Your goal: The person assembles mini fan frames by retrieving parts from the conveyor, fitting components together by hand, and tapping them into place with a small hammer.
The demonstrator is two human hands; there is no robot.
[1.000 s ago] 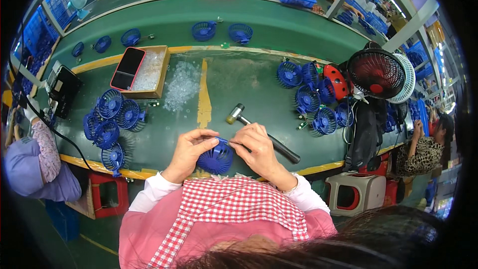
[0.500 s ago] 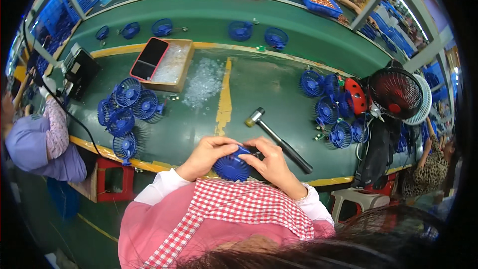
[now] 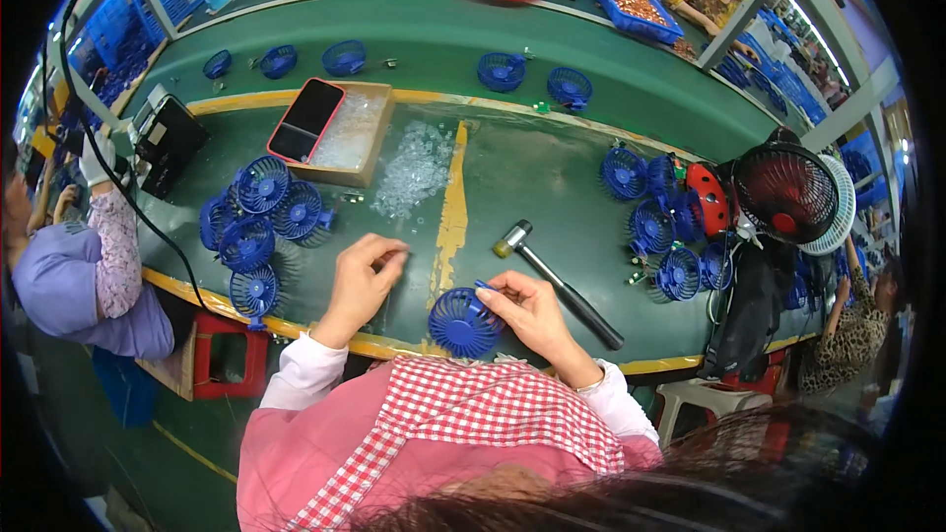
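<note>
At the near edge of the green worktable, my right hand (image 3: 535, 313) grips a small blue fan housing (image 3: 461, 325) by the stem at its top; the round grille shows toward me. My left hand (image 3: 363, 286) is off the fan, to its upper left, above the table. Its thumb and fingers are pinched together, and whatever may be between them cannot be made out. Beyond my right hand lies a hammer (image 3: 560, 283) with a black handle. Small clear plastic pieces (image 3: 412, 169) are scattered ahead of my left hand.
A box of clear pieces (image 3: 357, 133) bears a red-edged phone (image 3: 306, 120). Blue fans are piled at left (image 3: 261, 184) and right (image 3: 652, 227). Several more sit on the green belt (image 3: 424, 74). A black fan (image 3: 785, 192) stands at right. A co-worker (image 3: 94, 286) sits at left.
My left hand has let go of the fan housing and moved up and left. My right hand still holds the fan, with more of its grille now showing.
</note>
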